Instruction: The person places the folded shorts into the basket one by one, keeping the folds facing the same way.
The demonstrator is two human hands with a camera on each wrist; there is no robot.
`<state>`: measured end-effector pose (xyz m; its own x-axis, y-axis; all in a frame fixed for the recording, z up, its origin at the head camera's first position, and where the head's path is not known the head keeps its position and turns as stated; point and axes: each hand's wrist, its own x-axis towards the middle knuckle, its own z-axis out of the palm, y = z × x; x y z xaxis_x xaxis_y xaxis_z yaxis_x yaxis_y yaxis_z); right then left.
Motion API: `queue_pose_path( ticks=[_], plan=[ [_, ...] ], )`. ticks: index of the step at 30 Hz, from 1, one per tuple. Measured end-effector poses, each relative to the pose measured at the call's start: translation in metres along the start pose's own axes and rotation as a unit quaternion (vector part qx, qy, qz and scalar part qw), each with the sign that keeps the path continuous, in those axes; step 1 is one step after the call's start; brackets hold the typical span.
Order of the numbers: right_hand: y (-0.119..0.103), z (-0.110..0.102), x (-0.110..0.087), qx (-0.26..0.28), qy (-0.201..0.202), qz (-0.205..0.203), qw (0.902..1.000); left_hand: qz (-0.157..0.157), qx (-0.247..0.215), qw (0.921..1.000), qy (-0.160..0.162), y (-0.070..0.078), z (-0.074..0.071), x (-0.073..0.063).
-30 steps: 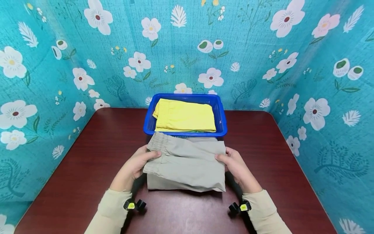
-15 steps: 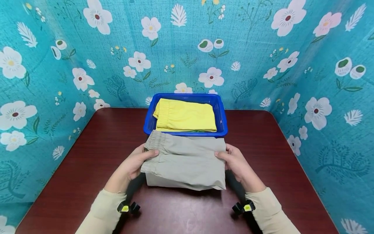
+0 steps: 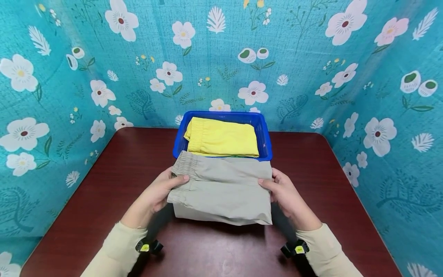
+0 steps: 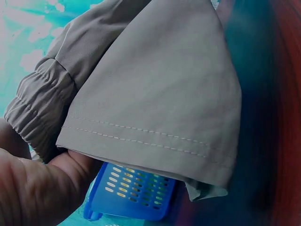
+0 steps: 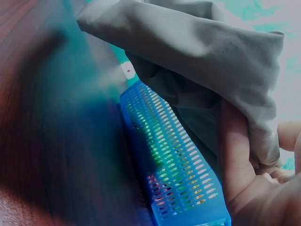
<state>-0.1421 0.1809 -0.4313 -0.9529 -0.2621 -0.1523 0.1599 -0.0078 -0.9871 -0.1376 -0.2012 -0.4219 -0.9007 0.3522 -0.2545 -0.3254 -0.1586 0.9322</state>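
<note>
A folded pair of grey elastic-waist shorts (image 3: 221, 188) hangs above the table, held between both hands. My left hand (image 3: 162, 190) grips the gathered waistband end, thumb on top and fingers underneath. At the opposite end my right hand (image 3: 285, 194) pinches the folded edge the same way. The left wrist view shows a stitched hem (image 4: 141, 136) hanging down beside the left palm. Behind the shorts stands a blue plastic basket (image 3: 266, 142), its front wall covered by the cloth in the head view. Folded yellow shorts (image 3: 225, 136) lie inside the basket.
The dark red-brown table (image 3: 138, 154) extends to both sides of the basket. A teal floral cloth (image 3: 221, 57) hangs behind and along both sides. In the right wrist view, the slotted basket wall (image 5: 174, 155) shows below the grey cloth, with coloured items visible through its slots.
Both hands have raised the grey shorts slightly toward the basket, so the cloth now overlaps its front rim. The forearms have spread a little apart. The grip of both hands looks unchanged.
</note>
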Motion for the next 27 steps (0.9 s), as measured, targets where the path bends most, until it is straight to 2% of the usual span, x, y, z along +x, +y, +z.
queue_pose_path(
  ticks=[6, 13, 20, 27],
  plan=[
    [-0.008, -0.002, 0.0, 0.002, 0.001, -0.004, 1.0, 0.008, 0.0, 1.0, 0.0, 0.009, 0.002, 0.001],
    [-0.015, -0.004, 0.001, 0.013, -0.001, -0.006, 0.9999, -0.001, 0.013, 0.9998, 0.012, 0.018, 0.004, 0.0],
    [-0.021, -0.005, 0.004, 0.012, 0.0, -0.007, 0.9999, -0.002, 0.009, 0.9999, -0.013, 0.027, 0.004, 0.002],
    [-0.025, -0.007, 0.009, 0.013, 0.004, -0.015, 0.9998, -0.008, 0.007, 0.9998, -0.014, 0.035, 0.004, 0.008]
  ],
)
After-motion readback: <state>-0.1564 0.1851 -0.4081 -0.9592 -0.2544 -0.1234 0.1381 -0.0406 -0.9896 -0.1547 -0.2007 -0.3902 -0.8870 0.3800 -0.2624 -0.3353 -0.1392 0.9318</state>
